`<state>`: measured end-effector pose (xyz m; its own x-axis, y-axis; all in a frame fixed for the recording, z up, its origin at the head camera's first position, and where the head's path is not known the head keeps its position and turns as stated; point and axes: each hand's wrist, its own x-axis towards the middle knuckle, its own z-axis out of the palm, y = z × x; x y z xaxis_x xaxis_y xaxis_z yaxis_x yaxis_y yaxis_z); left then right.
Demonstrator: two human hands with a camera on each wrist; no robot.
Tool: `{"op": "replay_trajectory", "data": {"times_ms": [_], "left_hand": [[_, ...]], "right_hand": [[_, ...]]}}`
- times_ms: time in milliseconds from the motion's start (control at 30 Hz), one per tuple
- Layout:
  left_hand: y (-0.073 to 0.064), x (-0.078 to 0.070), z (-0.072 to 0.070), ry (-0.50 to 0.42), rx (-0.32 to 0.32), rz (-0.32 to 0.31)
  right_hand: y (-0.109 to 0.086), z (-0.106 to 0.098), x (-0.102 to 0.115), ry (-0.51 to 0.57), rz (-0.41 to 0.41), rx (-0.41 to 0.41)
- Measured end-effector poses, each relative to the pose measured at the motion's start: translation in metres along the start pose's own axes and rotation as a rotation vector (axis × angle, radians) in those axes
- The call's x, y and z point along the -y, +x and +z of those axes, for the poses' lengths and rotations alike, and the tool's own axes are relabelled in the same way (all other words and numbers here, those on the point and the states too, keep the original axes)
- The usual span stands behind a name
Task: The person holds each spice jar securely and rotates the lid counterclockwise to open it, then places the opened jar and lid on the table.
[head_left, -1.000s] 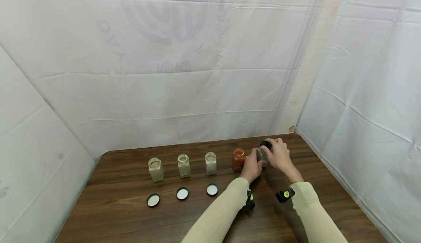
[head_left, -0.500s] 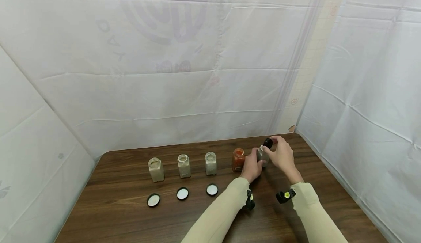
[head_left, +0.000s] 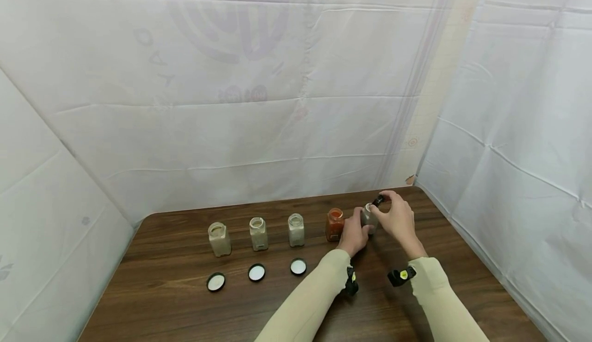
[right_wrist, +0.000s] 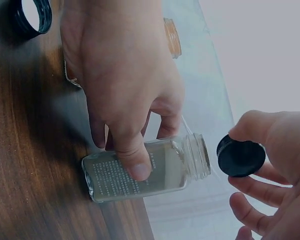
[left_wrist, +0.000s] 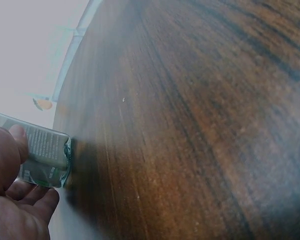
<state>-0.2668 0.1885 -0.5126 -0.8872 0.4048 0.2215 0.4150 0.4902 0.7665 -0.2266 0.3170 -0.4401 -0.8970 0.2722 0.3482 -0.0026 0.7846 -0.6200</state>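
At the right of the row stands a clear glass jar (head_left: 369, 222) with pale contents and white printed text. Around its body my left hand (head_left: 354, 234) holds it, thumb across the print, as the right wrist view shows. The jar's threaded mouth is uncovered. Just off that mouth, my right hand (head_left: 398, 219) pinches a black screw lid (right_wrist: 241, 158) between thumb and fingers. The lid is tilted, apart from the rim. In the left wrist view the jar (left_wrist: 46, 150) sits between left thumb and fingers, its base at the wooden table.
Left of the held jar stands an open jar of red-orange powder (head_left: 335, 226). Further left are three open jars of pale powder, the nearest one (head_left: 296, 231) among them. Three black-rimmed lids, one (head_left: 298, 267) nearest, lie white side up on the table (head_left: 162, 259).
My right hand has lifted the black lid off the jar's mouth, shifting it slightly right and tipping it on edge. The left hand keeps its hold on the jar.
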Motion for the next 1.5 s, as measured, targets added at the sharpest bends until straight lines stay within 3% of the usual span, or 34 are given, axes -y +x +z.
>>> {"op": "replay_trajectory", "data": {"times_ms": [800, 1167, 1500], "left_hand": [[0.000, -0.001, -0.003, 0.011, 0.018, -0.034], [0.004, -0.002, 0.001, 0.026, 0.052, -0.092], [0.004, -0.004, 0.000, 0.045, 0.056, -0.088]], "right_hand": [[-0.001, -0.003, 0.001, 0.014, 0.064, 0.038], [-0.006, -0.008, -0.003, 0.007, 0.044, 0.033], [-0.020, -0.021, -0.013, -0.017, 0.011, 0.050]]}}
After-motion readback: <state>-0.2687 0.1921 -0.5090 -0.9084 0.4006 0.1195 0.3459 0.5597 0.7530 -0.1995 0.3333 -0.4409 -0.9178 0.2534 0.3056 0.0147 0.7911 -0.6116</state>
